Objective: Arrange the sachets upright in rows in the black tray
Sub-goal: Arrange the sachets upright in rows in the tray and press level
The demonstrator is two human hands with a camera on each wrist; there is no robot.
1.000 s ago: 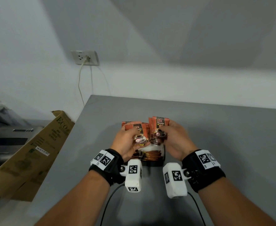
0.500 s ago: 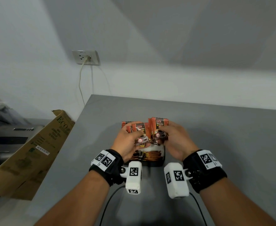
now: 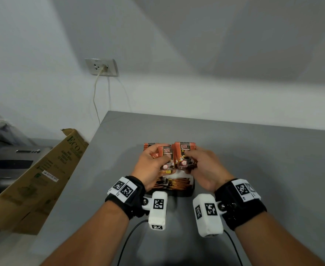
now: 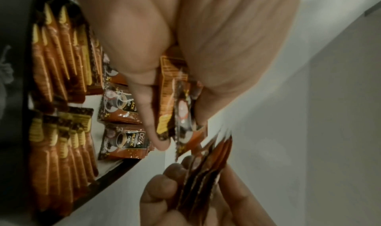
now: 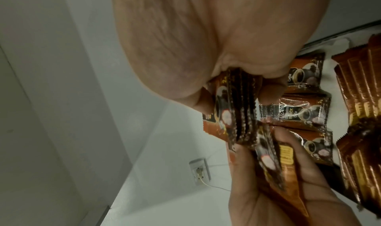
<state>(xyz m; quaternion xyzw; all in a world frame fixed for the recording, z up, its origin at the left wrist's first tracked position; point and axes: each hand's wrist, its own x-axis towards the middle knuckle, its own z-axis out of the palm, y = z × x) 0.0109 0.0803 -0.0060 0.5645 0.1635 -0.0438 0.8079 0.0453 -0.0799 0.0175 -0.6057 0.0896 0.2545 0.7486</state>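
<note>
Over the black tray [image 3: 183, 194] both hands hold small bundles of orange-brown coffee sachets side by side. My left hand [image 3: 154, 164] pinches its sachets [image 3: 166, 152] between thumb and fingers; the same left-hand sachets [image 4: 175, 99] show in the left wrist view. My right hand [image 3: 203, 167] grips a thicker stack of sachets [image 3: 184, 150], the right-hand stack [image 5: 237, 109] seen edge-on. Rows of upright sachets [image 4: 53, 70] fill the near part of the tray. A few flat sachets [image 4: 123, 140] lie on the white tray floor beyond them.
The tray stands on a grey table [image 3: 253, 169] whose left edge runs near a cardboard box [image 3: 42, 175]. A wall socket [image 3: 102, 67] with a cable sits on the white wall behind. Cables trail from both wrist cameras toward me.
Both hands stay over the tray with their bundles in almost the same place. Only small finger shifts on the sachets show.
</note>
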